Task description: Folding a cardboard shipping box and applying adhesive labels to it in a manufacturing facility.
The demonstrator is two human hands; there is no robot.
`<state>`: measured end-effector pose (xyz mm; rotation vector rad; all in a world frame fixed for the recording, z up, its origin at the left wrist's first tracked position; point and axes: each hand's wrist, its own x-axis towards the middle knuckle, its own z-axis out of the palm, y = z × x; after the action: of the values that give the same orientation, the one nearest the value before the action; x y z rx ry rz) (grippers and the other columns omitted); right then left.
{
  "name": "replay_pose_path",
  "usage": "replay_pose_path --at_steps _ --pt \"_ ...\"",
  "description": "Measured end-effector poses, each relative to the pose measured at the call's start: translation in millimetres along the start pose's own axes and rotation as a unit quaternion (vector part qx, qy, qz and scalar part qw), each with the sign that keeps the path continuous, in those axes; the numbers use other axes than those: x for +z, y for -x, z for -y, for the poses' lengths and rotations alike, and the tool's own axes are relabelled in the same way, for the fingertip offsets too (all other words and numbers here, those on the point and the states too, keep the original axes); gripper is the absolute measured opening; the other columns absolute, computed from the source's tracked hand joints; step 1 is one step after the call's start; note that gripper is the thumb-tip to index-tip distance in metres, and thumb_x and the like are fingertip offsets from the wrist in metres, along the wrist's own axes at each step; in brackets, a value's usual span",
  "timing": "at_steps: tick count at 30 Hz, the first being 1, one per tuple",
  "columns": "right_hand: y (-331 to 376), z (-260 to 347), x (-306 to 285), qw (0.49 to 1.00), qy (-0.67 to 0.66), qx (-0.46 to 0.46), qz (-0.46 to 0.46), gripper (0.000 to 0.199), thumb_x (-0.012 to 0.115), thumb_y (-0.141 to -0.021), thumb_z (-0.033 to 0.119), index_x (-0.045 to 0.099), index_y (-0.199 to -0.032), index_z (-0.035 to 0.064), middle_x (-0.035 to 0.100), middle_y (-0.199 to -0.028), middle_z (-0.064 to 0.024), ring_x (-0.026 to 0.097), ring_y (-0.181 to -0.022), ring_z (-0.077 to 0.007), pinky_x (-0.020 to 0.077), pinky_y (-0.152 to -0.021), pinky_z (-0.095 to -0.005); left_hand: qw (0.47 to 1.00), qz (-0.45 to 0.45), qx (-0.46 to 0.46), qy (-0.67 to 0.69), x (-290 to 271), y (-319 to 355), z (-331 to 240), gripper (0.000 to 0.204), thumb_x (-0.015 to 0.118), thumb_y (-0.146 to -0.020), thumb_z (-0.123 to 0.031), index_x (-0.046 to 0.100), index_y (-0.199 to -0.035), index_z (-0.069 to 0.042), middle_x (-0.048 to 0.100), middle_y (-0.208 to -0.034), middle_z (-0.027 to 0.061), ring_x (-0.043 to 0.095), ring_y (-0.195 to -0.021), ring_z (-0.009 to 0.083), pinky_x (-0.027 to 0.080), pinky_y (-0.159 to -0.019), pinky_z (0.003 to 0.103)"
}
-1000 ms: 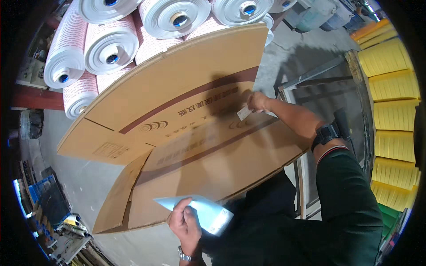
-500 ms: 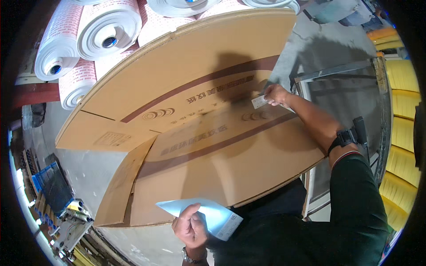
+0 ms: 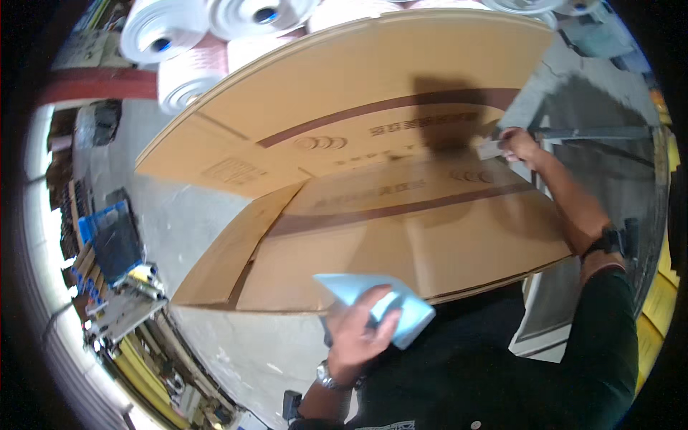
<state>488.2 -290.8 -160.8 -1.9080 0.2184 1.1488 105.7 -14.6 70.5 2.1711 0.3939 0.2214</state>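
Observation:
A large brown cardboard carton [image 3: 344, 236] lies folded open in front of me, its far panel [image 3: 337, 93] raised and its near panel against my body. My left hand [image 3: 358, 335] is closed on a light-blue sheet [image 3: 410, 309], held above the carton's near edge; the sheet is bent and slightly blurred. Out at the carton's right end, my right hand [image 3: 522, 145] pinches a small white label [image 3: 490, 150], close to the fold between the two panels. Whether the label touches the cardboard I cannot tell.
Stacked white rolls [image 3: 165, 32] stand behind the carton. A grey metal frame [image 3: 598, 134] is on the right, with yellow stacked goods [image 3: 663, 308] beyond it. To the left are a blue-edged crate [image 3: 111, 233] and a cluttered rack [image 3: 125, 315].
The view has swung left, so the carton and both hands appear farther right and higher. My right hand has shifted slightly rightward along the carton with the label; my left still holds the sheet.

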Motion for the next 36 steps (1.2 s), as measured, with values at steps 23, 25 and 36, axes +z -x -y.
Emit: replay_pose_path --at_steps 23,25,36 --pt "201 124 81 0.904 -0.008 -0.427 -0.038 0.038 0.053 -0.087 0.002 0.055 -0.124 0.0043 0.059 -0.096 0.0008 0.053 -0.080 -0.0072 0.0447 -0.066 -0.0232 0.884 -0.391 -0.235 0.102 -109 129 93 0.018 0.058 -0.093 -0.011 0.064 -0.101 0.004 0.065 -0.097 0.0093 0.059 -0.088 0.0155 0.047 -0.081 0.029" --pt "208 135 119 0.887 -0.055 -0.458 0.015 0.034 0.054 -0.087 0.002 0.057 -0.121 0.0017 0.062 -0.104 -0.0023 0.055 -0.085 -0.0075 0.0461 -0.070 -0.0235 0.880 -0.375 -0.267 0.117 -107 130 113 0.021 0.059 -0.094 -0.015 0.065 -0.100 0.004 0.066 -0.096 0.0089 0.058 -0.087 0.0150 0.046 -0.080 0.028" --pt "257 148 201 0.768 0.116 -0.615 -0.134 0.030 0.053 -0.080 -0.005 0.062 -0.108 -0.0021 0.062 -0.120 -0.0168 0.059 -0.112 -0.0290 0.0446 -0.095 -0.0345 0.886 -0.297 -0.291 0.205 -101 79 124 0.050 0.060 -0.093 -0.046 0.068 -0.085 0.002 0.058 -0.076 0.0022 0.045 -0.066 0.0099 0.036 -0.059 0.026"
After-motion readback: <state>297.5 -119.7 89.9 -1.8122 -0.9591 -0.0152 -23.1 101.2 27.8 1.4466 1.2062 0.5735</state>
